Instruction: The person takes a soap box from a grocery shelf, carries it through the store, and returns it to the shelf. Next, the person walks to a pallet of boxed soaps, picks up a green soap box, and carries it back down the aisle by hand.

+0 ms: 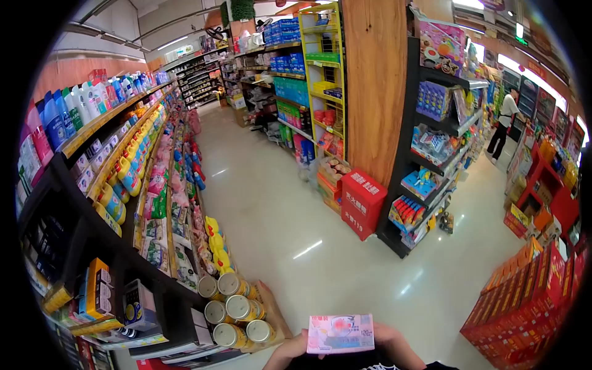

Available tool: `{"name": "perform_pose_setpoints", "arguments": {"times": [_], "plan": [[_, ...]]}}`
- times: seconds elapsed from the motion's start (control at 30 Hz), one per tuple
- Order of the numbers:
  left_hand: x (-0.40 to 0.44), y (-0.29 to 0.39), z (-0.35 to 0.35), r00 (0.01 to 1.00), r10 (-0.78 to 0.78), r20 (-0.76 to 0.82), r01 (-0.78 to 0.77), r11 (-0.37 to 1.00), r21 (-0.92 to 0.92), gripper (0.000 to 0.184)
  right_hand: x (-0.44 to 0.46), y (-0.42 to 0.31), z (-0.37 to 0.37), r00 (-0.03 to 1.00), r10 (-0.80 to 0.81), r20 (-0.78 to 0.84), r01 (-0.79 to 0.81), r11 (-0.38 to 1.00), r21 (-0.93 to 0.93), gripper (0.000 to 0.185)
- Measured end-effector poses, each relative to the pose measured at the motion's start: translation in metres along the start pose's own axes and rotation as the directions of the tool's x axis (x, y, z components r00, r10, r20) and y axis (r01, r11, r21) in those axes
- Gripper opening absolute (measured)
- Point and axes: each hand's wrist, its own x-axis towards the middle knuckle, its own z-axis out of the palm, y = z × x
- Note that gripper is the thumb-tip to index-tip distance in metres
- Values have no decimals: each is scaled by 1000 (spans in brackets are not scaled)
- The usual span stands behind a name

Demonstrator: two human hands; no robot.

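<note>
The pink pack point(341, 334) lies directly between your two hands, low in the view, its printed face turned toward the head camera. Its long axis runs across you from left to right, nearly level, so that each short end meets one hand. Your left hand point(300, 343) has hold of the left end and your right hand point(385, 336) the right; both are closed about the pack, though most fingers are hidden and their exact spread cannot be told. Neither hand is clearly nearer. The pale-lidded cans point(239, 307) stand near your left hand; the stacked red cartons point(524, 314) stand well apart to the right.
</note>
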Motion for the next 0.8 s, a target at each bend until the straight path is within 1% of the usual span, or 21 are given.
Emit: {"name": "perform_pose_setpoints", "arguments": {"times": [0.03,0.07,0.1,0.13,0.17,0.2,0.23,0.27,0.33,0.37,0.4,0.47,0.5,0.53,0.6,0.67,0.7,0.73,0.8], "plan": [[8,3,-1,1000,-8,-17,8,1000,16,83,2,1,-8,996,62,-64,-61,998,15,51],[13,1,-2,1000,14,-25,-15,998,-55,73,4,3,-19,996,73,-61,-72,997,5,51],[18,-3,-4,999,33,-35,-38,991,-127,66,8,10,-32,997,62,-35,-62,998,-18,50],[25,-5,-6,999,20,-40,-27,982,-188,63,13,12,-42,999,51,-8,-51,998,-38,50],[31,-5,-10,999,23,-49,-32,980,-196,63,18,12,-52,999,38,20,-36,998,-56,49],[37,0,-13,996,-44,-82,33,990,-135,64,14,-17,-40,995,95,-8,-96,992,-82,48],[41,4,-18,987,-112,-118,104,992,-75,65,17,-26,-41,995,100,-2,-100,992,-82,48],[45,12,-22,986,-116,-122,107,991,-79,65,20,-34,-41,996,88,-22,-89,994,-62,48],[57,21,-31,979,-80,-186,85,996,16,65,34,-40,-48,996,79,-44,-81,996,-36,47],[62,24,-37,976,-69,-205,80,996,47,65,42,-43,-55,994,92,-64,-96,993,-72,47],[67,25,-45,962,-127,-240,142,989,46,66,49,-46,-60,991,102,-84,-111,988,-110,48],[81,25,-68,951,-192,-241,189,981,-34,66,68,-56,-69,993,96,-73,-103,990,-95,48],[86,28,-81,953,-187,-239,185,982,-31,66,80,-61,-71,994,90,-66,-95,991,-90,48],[89,31,-96,956,-165,-244,184,981,57,67,91,-66,-74,995,83,-59,-88,992,-85,48],[93,40,-129,959,-135,-249,177,973,151,67,118,-83,-72,994,88,-69,-93,993,-79,48],[96,39,-164,941,-182,-285,234,959,160,68,148,-98,-73,996,69,-58,-73,995,-65,48],[96,53,-177,941,-174,-289,226,961,159,68,162,-106,-73,997,59,-49,-61,997,-45,47],[94,70,-189,961,-100,-258,139,981,138,67,178,-115,-73,997,61,-44,-64,997,-53,47],[89,86,-218,970,-19,-243,48,992,114,66,210,-136,-71,998,16,69,0,974,-227,55]]}}
